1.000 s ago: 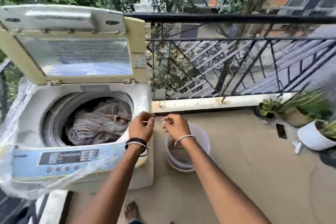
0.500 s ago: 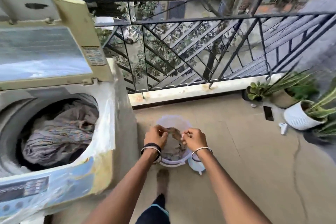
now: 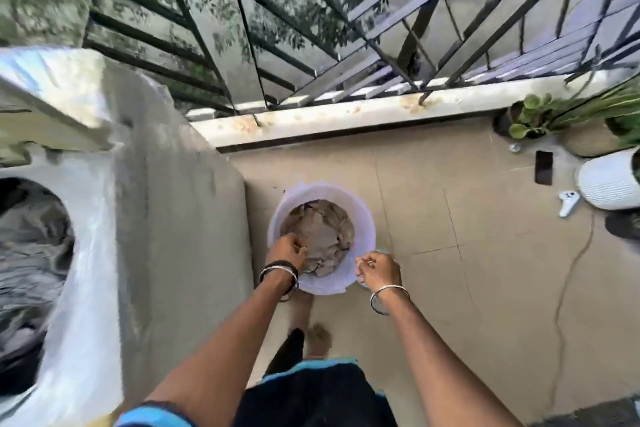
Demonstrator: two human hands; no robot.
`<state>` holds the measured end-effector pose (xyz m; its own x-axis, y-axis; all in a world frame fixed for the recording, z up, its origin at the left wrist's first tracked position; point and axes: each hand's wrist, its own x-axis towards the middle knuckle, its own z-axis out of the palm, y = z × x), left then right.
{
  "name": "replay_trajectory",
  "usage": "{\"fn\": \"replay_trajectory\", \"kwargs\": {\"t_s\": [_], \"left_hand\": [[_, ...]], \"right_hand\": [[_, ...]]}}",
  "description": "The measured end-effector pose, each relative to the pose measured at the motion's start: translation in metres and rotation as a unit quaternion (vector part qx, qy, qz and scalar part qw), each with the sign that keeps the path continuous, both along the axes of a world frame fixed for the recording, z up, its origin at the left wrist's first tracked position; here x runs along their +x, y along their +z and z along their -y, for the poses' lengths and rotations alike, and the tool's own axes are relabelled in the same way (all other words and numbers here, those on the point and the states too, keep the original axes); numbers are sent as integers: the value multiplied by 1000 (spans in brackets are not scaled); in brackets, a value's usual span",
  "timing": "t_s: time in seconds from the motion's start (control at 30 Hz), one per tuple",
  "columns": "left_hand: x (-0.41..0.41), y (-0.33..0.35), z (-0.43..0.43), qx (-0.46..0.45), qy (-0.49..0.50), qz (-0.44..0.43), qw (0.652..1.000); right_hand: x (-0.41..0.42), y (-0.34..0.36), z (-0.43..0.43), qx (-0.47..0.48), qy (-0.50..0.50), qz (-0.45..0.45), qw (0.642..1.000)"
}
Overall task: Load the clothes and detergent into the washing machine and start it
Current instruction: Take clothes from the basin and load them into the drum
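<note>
From the head view, one white bucket [image 3: 322,239] is seen upright on the floor, just right of the washing machine [image 3: 104,218] (drum already holding clothes [image 3: 31,246]). The left hand [image 3: 287,250] is closed on the grey cloth [image 3: 322,232] inside the bucket; the right hand [image 3: 377,269] is curled shut at its rim.

A white plastic bucket [image 3: 363,218] stands on the tiled floor [image 3: 467,270] at frame centre, crumpled grey-brown clothes [image 3: 320,230] inside it. The cream top-loading washing machine [image 3: 156,218] fills the left. Black metal railing [image 3: 346,28] runs across the top; potted green plants [image 3: 540,114] sit at upper right.
</note>
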<state>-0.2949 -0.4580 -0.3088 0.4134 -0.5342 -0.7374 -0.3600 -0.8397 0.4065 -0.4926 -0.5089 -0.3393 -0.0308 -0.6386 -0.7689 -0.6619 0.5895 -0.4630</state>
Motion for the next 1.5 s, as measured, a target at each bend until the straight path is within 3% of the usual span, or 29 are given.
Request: {"fn": "replay_trajectory", "kwargs": {"t_s": [0.2, 0.33, 0.63, 0.9, 1.1, 1.3, 1.5], "left_hand": [[5, -101, 25, 23, 17, 13, 1000], [4, -169, 30, 18, 27, 23, 999], [-11, -317, 21, 33, -45, 47, 997], [-9, -372, 14, 63, -76, 65, 993], [-15, -335, 8, 45, -55, 40, 997], [-31, -251, 13, 67, -86, -9, 994], [-39, -152, 10, 8, -110, -9, 994]], "right_hand": [[-10, -131, 11, 33, 69, -70, 995], [22, -158, 38, 50, 111, -91, 988], [61, -342, 54, 38, 189, -105, 976], [50, -418, 41, 24, 280, -131, 951], [44, -354, 37, -3, 252, -8, 968], [26, -221, 45, -47, 152, 105, 982], [15, -76, 45, -210, 298, 123, 923]]}}
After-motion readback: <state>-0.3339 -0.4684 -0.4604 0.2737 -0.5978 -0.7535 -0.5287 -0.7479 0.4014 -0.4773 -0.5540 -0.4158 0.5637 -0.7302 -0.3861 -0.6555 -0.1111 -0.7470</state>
